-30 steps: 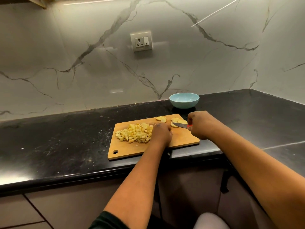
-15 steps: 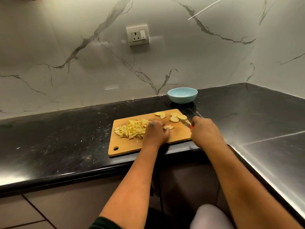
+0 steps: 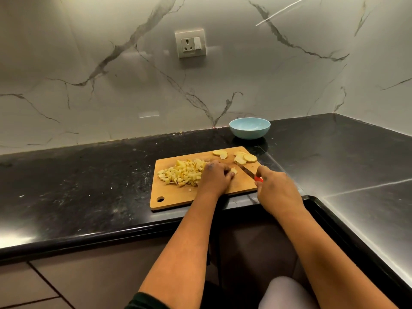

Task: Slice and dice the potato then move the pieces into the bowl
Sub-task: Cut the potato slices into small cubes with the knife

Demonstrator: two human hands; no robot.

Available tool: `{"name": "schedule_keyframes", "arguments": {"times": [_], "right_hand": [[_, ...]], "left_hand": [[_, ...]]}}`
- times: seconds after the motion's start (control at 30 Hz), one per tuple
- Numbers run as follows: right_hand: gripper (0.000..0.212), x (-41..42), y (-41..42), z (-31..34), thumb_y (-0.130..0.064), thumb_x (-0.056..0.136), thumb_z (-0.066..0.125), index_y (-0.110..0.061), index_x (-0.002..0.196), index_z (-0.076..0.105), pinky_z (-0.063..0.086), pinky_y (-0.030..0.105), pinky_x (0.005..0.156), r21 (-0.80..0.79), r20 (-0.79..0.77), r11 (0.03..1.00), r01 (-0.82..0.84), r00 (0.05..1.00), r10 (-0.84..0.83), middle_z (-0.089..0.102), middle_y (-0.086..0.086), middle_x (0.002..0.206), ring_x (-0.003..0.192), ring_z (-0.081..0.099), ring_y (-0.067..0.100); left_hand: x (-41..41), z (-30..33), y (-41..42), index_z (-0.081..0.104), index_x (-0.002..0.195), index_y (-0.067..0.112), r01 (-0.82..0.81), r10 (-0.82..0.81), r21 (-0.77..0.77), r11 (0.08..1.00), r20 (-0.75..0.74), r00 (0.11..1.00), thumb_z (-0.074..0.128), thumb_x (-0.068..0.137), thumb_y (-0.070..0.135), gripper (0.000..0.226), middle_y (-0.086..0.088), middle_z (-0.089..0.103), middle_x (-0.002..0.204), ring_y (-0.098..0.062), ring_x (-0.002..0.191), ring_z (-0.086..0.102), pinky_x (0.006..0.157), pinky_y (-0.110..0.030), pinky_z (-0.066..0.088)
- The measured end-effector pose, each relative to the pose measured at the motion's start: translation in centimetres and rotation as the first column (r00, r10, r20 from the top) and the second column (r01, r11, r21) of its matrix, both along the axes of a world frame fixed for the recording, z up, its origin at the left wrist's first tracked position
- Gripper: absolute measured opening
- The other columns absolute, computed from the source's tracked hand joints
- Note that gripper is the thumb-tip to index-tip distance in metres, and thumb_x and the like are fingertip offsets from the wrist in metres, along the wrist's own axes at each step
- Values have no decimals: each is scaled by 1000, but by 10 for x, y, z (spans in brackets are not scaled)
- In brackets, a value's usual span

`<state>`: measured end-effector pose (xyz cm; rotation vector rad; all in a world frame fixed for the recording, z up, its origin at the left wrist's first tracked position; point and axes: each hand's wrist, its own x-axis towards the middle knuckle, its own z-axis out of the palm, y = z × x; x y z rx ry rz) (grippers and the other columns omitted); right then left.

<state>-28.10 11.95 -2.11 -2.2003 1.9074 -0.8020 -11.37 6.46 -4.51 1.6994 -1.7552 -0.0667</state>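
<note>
I note my left hand now pinning a pale potato slice mid-board on the wooden cutting board, my right hand having drawn the red-handled knife beside it, fingers wrapped round it; dicing resumes, light-blue bowl unfilled near the worktop's back edge.
</note>
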Motion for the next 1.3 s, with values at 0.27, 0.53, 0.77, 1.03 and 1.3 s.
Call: {"name": "schedule_keyframes", "arguments": {"times": [0.27, 0.53, 0.77, 1.03, 1.3], "right_hand": [[17, 7, -11, 17, -12, 93, 54, -25, 102, 60, 57, 40, 74, 143, -85, 988, -65, 993, 78, 58, 5, 96, 81, 58, 21], [26, -3, -2, 60, -6, 84, 66, -19, 106, 64, 57, 39, 82, 232, -308, 972, -44, 944, 116, 60, 5, 96, 84, 59, 22], [18, -16, 15, 50, -17, 92, 62, -23, 109, 62, 50, 28, 65, 206, -85, 979, -5, 996, 23, 57, -1, 91, 77, 55, 14], [6, 11, 17, 17, -15, 94, 53, -16, 98, 57, 44, 29, 61, 113, 52, 993, -28, 998, 22, 53, 5, 84, 72, 50, 20], [13, 33, 23, 19, -5, 96, 42, -16, 93, 49, 39, 28, 60, 137, 2, 990, -39, 999, 39, 41, -2, 75, 69, 45, 16]], "left_hand": [[0, -2, -3, 75, 105, 13, -9, 9, -21, 1000, -8, 1000, 68, 91, 26, 21, -5, 67, 110, -16, 103, 57, 91, -25, 43], [-1, 2, 2, 75, 104, 11, 10, -10, -13, 1000, 11, 1000, 66, 92, 23, 20, -6, 68, 107, -18, 99, 60, 90, -30, 49], [1, 4, 3, 75, 105, 13, 46, -46, -3, 999, -21, 999, 63, 91, 16, 19, -4, 71, 106, -16, 99, 63, 88, -24, 47], [2, 2, 7, 69, 106, 12, 27, -30, -61, 998, -55, 998, 69, 85, 13, 21, -4, 71, 101, -15, 93, 66, 87, -29, 56], [-1, 2, 5, 70, 99, 11, 8, -12, -77, 997, -49, 999, 67, 84, 12, 15, -5, 71, 95, -16, 87, 66, 80, -29, 57]]}}
